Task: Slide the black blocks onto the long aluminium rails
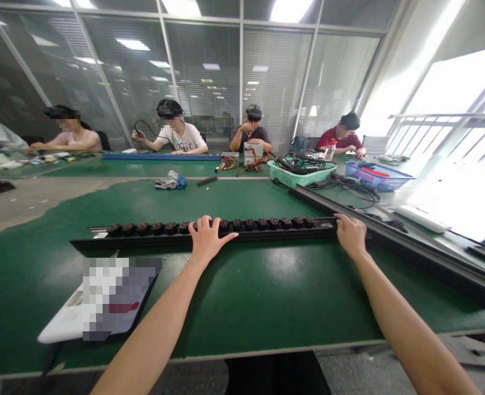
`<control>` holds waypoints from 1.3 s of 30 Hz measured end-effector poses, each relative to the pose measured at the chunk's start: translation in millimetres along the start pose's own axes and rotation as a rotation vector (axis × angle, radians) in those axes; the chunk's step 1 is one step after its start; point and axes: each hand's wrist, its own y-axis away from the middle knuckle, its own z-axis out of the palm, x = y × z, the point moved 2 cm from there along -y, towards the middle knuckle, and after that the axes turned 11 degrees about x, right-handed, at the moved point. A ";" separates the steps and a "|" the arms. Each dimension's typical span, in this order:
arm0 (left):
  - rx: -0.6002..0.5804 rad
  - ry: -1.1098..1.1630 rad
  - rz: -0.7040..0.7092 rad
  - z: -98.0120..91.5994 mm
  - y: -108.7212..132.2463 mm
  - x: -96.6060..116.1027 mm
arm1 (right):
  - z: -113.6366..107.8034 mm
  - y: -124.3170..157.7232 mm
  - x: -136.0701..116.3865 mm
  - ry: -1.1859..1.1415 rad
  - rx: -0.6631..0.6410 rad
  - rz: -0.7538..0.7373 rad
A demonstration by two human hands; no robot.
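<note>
A long black power strip with a row of several round black sockets lies across the green table in front of me. My left hand rests on its middle, fingers spread over the sockets and the front edge. My right hand grips the strip's right end, fingers curled over the top.
A white device with a blurred-out face lies at the near left. Another long black rail runs diagonally at the right. A green basket and a blue basket of cables stand further back. Several people sit along the far side.
</note>
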 end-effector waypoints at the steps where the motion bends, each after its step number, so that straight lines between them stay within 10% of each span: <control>1: -0.001 0.004 -0.002 0.1 -0.1 -0.1 | -0.2 -0.1 0.0 0.000 0.002 0.001; 39: -0.008 0.017 -0.010 -0.6 -0.2 0.5 | -1.8 -2.5 8.5 -0.021 0.011 0.083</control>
